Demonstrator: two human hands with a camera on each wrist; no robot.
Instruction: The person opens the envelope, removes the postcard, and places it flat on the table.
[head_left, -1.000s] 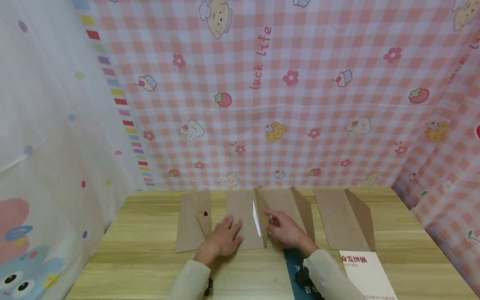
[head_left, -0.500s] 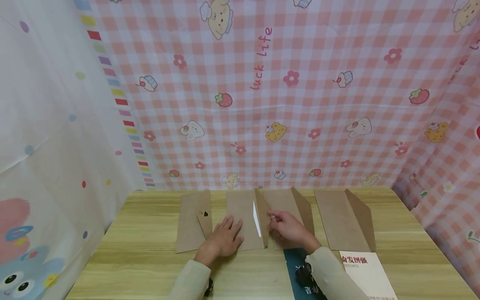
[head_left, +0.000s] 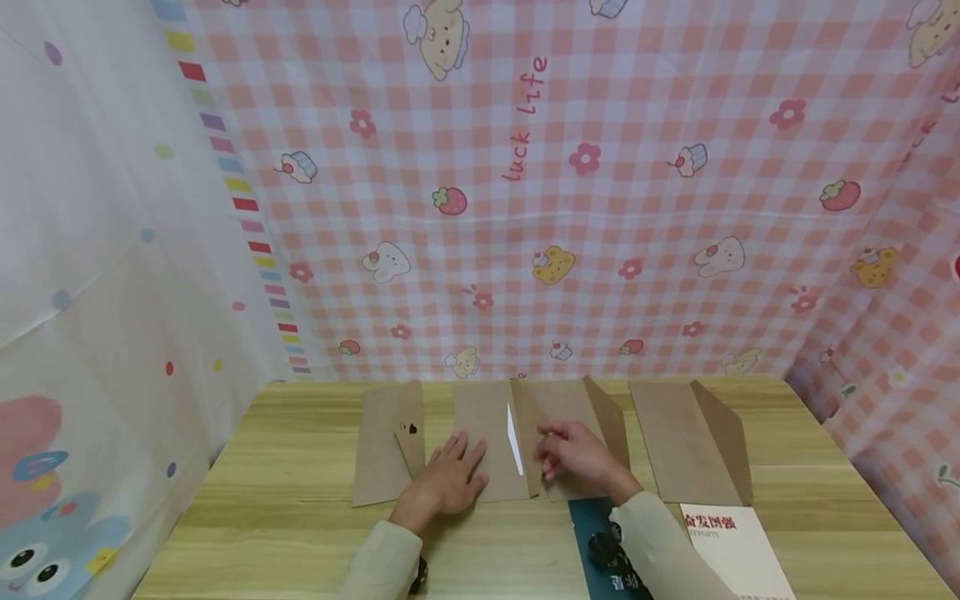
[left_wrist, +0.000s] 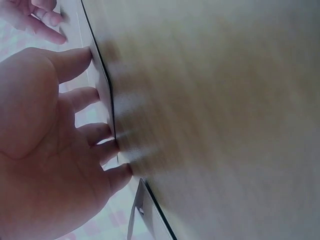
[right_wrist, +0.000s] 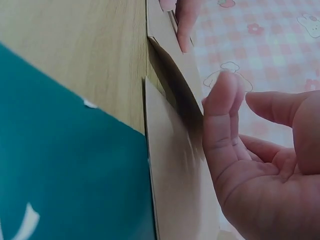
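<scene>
Hands [head_left: 447, 479] over envelopes [head_left: 480, 412], printed cards [head_left: 738, 546] partly behind sleeve [head_left: 667, 542]

"luck life" runs up the checked cloth [head_left: 487, 225] beyond the far edge of the desk [head_left: 255, 500]; toward the near right corner, a white sheet [head_left: 735, 554] reads "奋发图强" — "EFFORTS" beneath — while white characters on a teal sheet [head_left: 591, 552] are partly covered.
</scene>
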